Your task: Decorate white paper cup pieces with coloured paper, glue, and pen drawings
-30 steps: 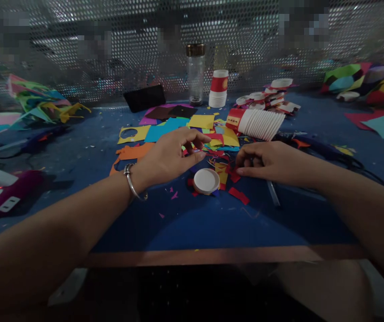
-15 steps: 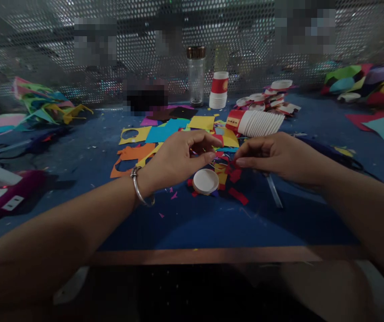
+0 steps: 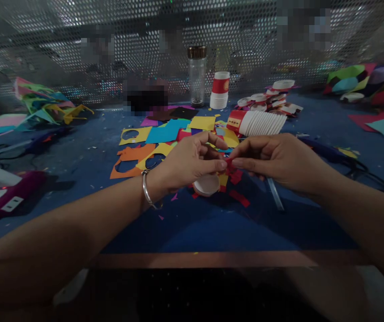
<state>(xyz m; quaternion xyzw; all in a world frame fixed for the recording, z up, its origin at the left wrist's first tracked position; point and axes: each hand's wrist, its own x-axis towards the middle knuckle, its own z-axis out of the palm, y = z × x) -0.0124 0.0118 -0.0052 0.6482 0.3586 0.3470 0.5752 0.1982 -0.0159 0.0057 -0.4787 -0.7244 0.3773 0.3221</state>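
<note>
The pinched red scrap (image 3: 229, 162) looks like matt paper, as do the flat blue sheet (image 3: 165, 132) and the cut orange sheet (image 3: 140, 152). The white round dish (image 3: 207, 185) is smooth, with a dull sheen. The clear stick (image 3: 275, 194) looks like glossy plastic; the bracelet (image 3: 146, 188) is polished, silvery metal. The tabletop (image 3: 225, 232) is smooth and mostly matt — its edge strip (image 3: 212, 260) is brown, material unclear. The perforated panel (image 3: 145, 27) looks metallic.

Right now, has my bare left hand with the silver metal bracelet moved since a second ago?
Yes, rightward: your left hand now reaches its thumb past the right edge of the shallow round white rimmed piece; earlier it didn't.
</note>
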